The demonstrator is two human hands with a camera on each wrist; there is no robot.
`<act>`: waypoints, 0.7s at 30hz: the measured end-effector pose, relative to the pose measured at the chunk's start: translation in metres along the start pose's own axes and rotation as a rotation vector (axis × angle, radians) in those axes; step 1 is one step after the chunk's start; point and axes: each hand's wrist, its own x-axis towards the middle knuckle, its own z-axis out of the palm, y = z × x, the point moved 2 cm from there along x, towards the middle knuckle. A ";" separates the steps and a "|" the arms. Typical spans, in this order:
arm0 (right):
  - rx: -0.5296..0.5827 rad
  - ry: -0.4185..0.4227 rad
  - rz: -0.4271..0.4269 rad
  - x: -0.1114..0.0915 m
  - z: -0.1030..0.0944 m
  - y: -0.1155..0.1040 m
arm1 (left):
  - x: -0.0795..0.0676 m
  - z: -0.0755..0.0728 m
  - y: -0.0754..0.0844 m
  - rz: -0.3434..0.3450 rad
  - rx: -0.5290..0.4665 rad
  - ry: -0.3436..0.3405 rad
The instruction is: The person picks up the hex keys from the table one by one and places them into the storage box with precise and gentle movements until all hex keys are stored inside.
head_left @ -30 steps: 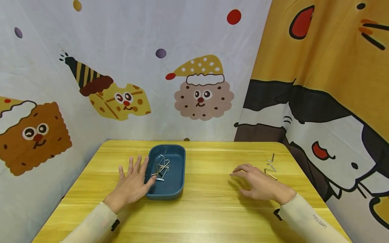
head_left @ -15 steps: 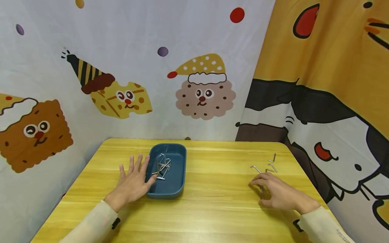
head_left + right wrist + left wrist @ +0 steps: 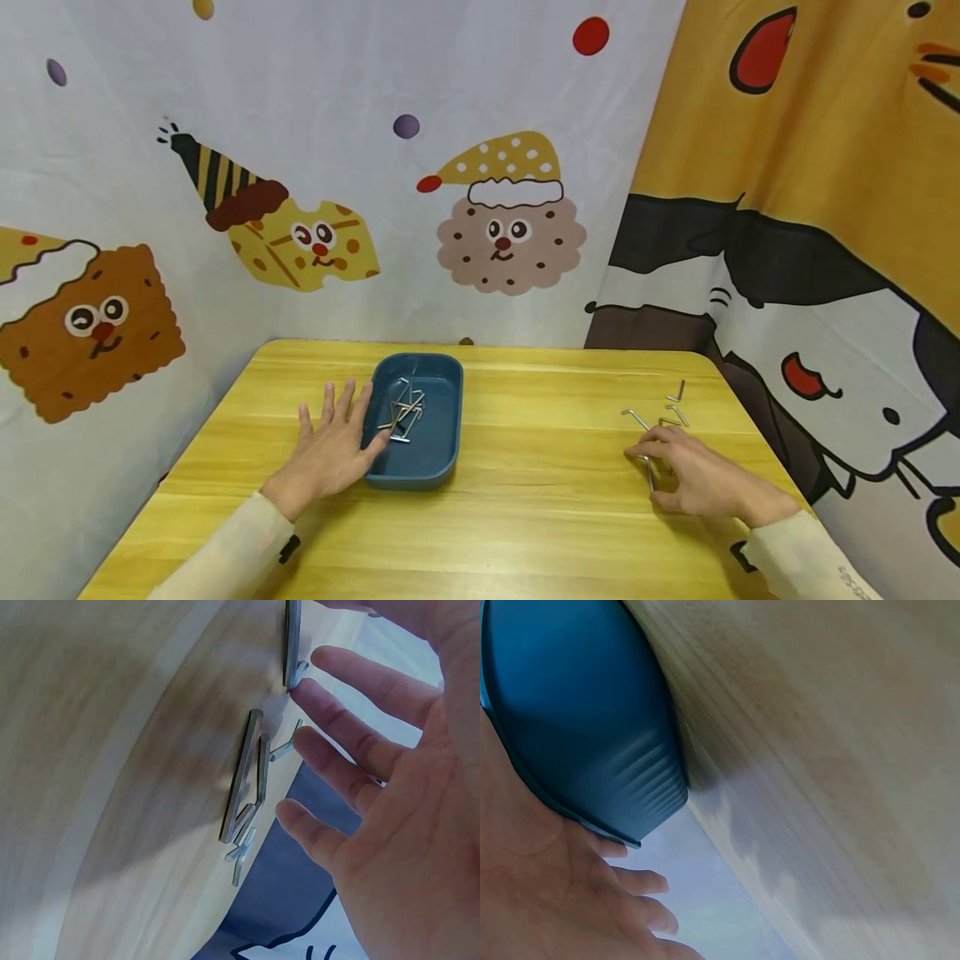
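My left hand [image 3: 326, 458] lies with spread, straight fingers against the left rim of a dark blue box [image 3: 435, 450]. In the left wrist view, the palm [image 3: 532, 877] touches the box's side. Several metal hex keys [image 3: 405, 408] lie loosely crossed inside it. On the right, my right hand [image 3: 697, 475] is lowered over a hex key [image 3: 650, 477], its thumb and fingers on either side. The right wrist view shows a long hex key [image 3: 292, 641] by the fingertips [image 3: 306, 694]; the thumb is mostly out of frame there.
Several other hex keys lie near my right hand: one [image 3: 636, 417] just beyond its fingers, one [image 3: 677, 412] behind it, one [image 3: 681, 390] farther back. The wooden table [image 3: 525, 517] ends at a printed cloth wall [image 3: 510, 321] at the back and right.
My right hand has moved right and lowered over the hex keys, uncovering two of them near its fingers; over the last half second it barely shifts. The left hand stays on the box.
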 end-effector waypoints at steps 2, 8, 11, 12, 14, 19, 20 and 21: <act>0.006 -0.001 0.006 0.000 0.001 0.001 | 0.000 0.000 0.000 0.000 0.000 -0.003; -0.018 0.027 0.000 0.001 0.002 0.003 | 0.001 0.001 0.001 -0.002 0.003 0.002; -0.032 0.037 0.016 0.001 0.001 0.004 | 0.001 0.002 0.002 0.002 0.004 0.010; -0.034 0.037 0.023 0.001 0.001 0.004 | 0.001 0.002 0.003 0.002 0.004 0.011; -0.032 0.041 0.028 0.001 0.000 0.005 | 0.002 0.002 0.003 0.001 0.008 0.012; -0.021 0.049 0.036 0.004 0.001 0.006 | 0.000 0.000 0.002 0.003 0.008 0.014; -0.022 0.049 0.035 0.005 0.002 0.006 | 0.000 0.000 0.002 0.004 0.006 0.015; -0.026 0.049 0.040 0.005 0.002 0.007 | 0.000 0.000 0.001 0.001 0.008 0.014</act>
